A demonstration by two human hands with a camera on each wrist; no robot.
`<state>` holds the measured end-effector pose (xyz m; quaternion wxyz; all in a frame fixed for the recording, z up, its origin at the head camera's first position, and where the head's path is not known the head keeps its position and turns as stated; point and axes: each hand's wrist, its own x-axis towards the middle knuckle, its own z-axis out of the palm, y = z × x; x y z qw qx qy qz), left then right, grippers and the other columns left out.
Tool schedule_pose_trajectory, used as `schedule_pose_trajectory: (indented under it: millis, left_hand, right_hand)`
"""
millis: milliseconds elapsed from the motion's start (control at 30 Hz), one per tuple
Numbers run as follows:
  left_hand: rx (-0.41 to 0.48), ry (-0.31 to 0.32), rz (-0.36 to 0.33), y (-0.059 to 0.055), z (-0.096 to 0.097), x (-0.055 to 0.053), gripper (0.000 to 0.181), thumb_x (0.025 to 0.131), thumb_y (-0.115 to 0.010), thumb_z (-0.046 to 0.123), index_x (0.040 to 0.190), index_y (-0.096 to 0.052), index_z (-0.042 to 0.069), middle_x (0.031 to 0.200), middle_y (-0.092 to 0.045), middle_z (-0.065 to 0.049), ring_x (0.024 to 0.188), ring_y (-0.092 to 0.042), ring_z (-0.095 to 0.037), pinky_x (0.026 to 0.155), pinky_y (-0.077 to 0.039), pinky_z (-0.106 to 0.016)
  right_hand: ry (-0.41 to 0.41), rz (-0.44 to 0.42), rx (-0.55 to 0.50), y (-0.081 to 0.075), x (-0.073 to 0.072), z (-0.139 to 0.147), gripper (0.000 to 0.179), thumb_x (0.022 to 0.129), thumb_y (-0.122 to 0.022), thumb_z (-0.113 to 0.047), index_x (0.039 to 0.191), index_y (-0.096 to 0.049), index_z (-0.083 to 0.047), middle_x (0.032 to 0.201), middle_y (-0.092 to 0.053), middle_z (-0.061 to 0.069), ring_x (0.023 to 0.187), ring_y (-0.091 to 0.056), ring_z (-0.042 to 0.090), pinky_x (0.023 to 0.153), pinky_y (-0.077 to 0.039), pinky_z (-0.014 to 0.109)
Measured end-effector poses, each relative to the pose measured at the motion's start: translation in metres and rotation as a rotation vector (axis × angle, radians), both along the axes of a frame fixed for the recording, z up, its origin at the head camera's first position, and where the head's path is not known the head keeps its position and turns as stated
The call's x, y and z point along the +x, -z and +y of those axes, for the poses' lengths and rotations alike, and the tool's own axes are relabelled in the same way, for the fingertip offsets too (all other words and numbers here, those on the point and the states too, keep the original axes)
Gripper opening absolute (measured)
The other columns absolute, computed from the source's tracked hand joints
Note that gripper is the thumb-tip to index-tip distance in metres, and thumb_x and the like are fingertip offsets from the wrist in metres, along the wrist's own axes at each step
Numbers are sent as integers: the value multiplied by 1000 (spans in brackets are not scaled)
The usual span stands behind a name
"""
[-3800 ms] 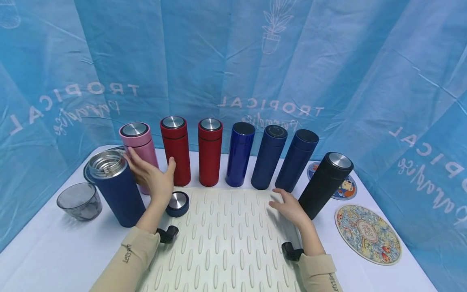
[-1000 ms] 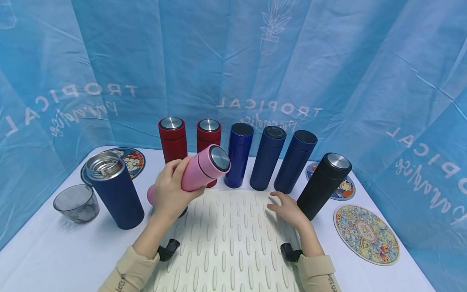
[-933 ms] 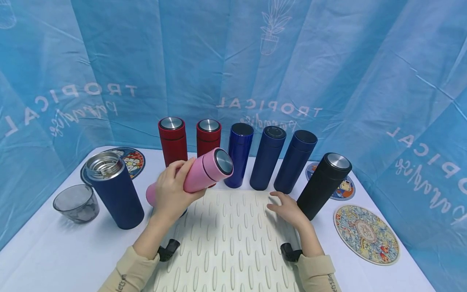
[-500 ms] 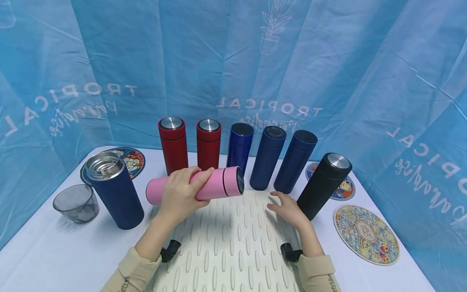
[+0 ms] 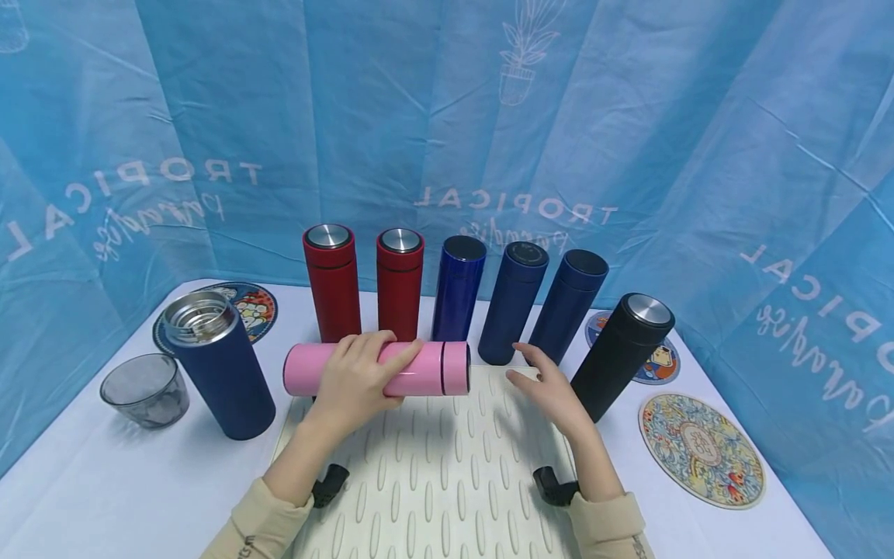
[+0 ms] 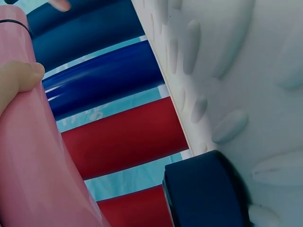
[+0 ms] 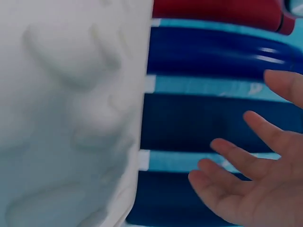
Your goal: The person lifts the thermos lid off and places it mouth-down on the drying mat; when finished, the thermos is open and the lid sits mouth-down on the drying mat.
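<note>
My left hand (image 5: 359,380) grips a pink thermos (image 5: 429,374) round its middle. The thermos lies level above the front of the row of bottles, its lidded end pointing right. In the left wrist view, a navy lid (image 6: 201,189) sits on the ribbed white mat (image 6: 265,61); the pink thermos hides it in the head view. My right hand (image 5: 552,392) hovers over the mat's right edge with fingers spread, holding nothing. Just right of it stands a black thermos (image 5: 615,357). A lidless navy thermos (image 5: 226,380) with a steel mouth stands left of my left arm.
Behind the mat stand two red thermoses (image 5: 331,287), a glossy blue one (image 5: 457,291) and two navy ones (image 5: 513,303). A grey glass bowl (image 5: 147,392) is at far left. Round patterned coasters (image 5: 701,450) lie at both sides. A blue curtain (image 5: 391,116) closes the back.
My left hand took hold of the upright pink thermos, lifted it rightward over the mat and tipped it level. My right hand has risen slightly during the last half second.
</note>
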<state>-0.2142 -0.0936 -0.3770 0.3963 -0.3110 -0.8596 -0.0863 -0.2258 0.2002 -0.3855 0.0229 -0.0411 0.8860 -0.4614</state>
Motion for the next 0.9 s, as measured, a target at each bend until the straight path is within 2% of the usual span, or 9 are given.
schedule_pose_trajectory:
  millis: [167, 300, 500, 700, 900]
  left_hand:
    - [-29, -6, -1, 2, 2, 0, 74, 51, -87, 31, 118, -57, 26, 106, -60, -11, 91, -57, -30, 79, -48, -45]
    - [-44, 5, 4, 4, 4, 0, 77, 48, -89, 32, 118, -57, 27, 103, -61, -10, 91, -57, -30, 78, -48, -45]
    - [-54, 34, 16, 6, 7, -1, 78, 48, -89, 36, 119, -57, 27, 102, -61, -9, 92, -58, -28, 78, -49, -45]
    - [-68, 50, 17, 9, 8, -1, 76, 51, -88, 41, 119, -57, 27, 101, -62, -8, 91, -58, -28, 77, -48, -45]
    - [-80, 53, 11, 10, 10, 1, 76, 52, -87, 44, 120, -58, 26, 101, -63, -8, 90, -58, -27, 76, -48, -45]
  right_hand:
    - [-11, 37, -225, -13, 10, -13, 49, 93, -55, -25, 137, -39, -12, 139, -41, 15, 128, -37, 29, 103, -32, 50]
    - [-47, 51, -327, -19, 17, -22, 48, 93, -55, -29, 136, -40, -13, 136, -43, 14, 126, -41, 27, 102, -35, 51]
    - [-101, 32, -351, -21, 22, -32, 46, 94, -51, -31, 136, -40, -14, 137, -43, 12, 125, -42, 27, 100, -37, 50]
    - [-154, -46, -340, -21, 25, -42, 49, 95, -47, -34, 138, -37, -14, 135, -43, 15, 121, -46, 31, 95, -42, 49]
    - [-186, -113, -307, -18, 26, -48, 49, 94, -49, -33, 139, -37, -16, 132, -45, 15, 114, -48, 28, 91, -44, 49]
